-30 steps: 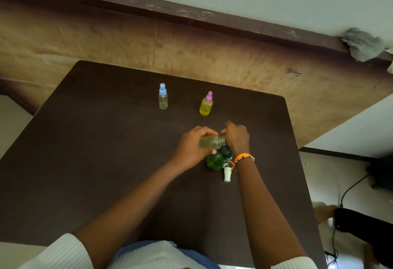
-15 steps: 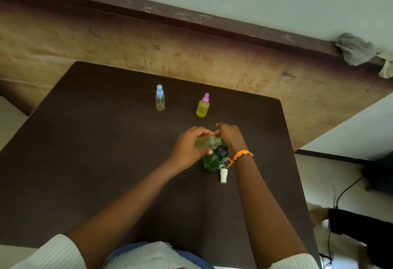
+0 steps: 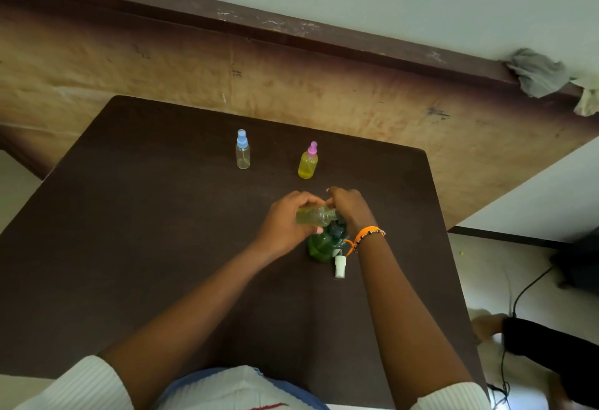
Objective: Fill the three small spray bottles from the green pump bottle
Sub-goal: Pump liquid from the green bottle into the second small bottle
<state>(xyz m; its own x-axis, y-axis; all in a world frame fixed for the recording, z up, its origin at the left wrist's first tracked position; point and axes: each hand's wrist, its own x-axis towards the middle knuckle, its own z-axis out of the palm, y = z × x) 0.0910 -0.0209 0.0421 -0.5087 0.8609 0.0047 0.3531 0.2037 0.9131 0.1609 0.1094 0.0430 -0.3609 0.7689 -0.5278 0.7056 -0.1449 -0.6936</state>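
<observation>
My left hand [image 3: 285,226] grips an uncapped small spray bottle [image 3: 314,216] holding yellowish liquid, tipped on its side with its neck at the pump of the green pump bottle [image 3: 322,244]. My right hand [image 3: 351,207] sits on top of the pump head, fingers curled over it. The white spray cap [image 3: 340,266] lies on the table just beside the green bottle. A clear bottle with a blue cap [image 3: 242,150] and a yellow-filled bottle with a pink cap [image 3: 308,161] stand upright farther back.
The dark brown table [image 3: 146,231] ends close on the right, with floor, a black cable [image 3: 525,289] and another person's leg [image 3: 534,341] beyond. A stained wall and a ledge with grey rags [image 3: 538,72] lie behind the table.
The hands and bottles hold almost the same pose; the tipped bottle looks a little fuller with yellowish liquid. The camera shifted slightly.
</observation>
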